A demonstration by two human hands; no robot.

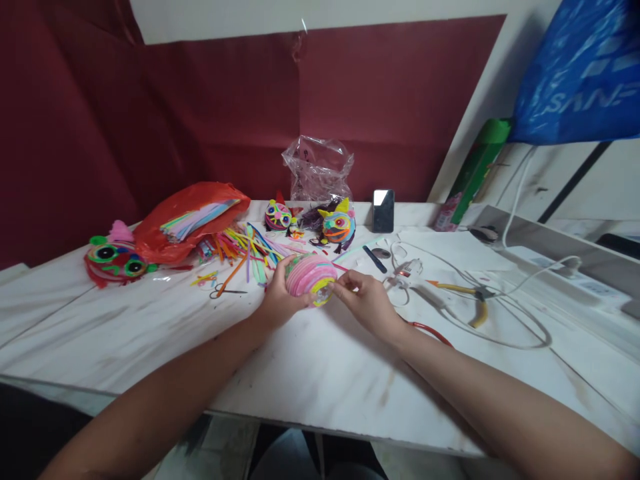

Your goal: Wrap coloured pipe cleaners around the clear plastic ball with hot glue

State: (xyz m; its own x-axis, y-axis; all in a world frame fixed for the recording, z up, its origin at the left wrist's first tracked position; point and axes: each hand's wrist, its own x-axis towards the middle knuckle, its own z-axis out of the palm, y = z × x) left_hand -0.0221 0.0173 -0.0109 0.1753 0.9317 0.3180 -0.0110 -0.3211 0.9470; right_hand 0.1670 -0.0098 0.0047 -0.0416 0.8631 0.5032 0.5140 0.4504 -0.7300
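My left hand (281, 293) is wrapped round a striped ball (313, 272), which looks covered in fuzzy pipe cleaners, mostly pink with some green. A yellow ring (319, 288) circles a clear, shiny patch on its near right end. Thumb and fingers of my right hand (360, 297) are pinched together at the edge of that ring. Whatever lies between those fingertips is too small to make out. Just behind the ball lies a pile of loose coloured pipe cleaners (250, 248). Scissors (227, 291) rest on the table left of my left hand.
Finished-looking animal heads, a red one (117, 257) and two smaller ones (279, 216) (339, 225), stand around a red bag (187, 220). A phone (383, 211) leans at the back. White cables (520, 333), yellow-handled pliers (480, 293) and a power strip (560, 273) occupy the right side.
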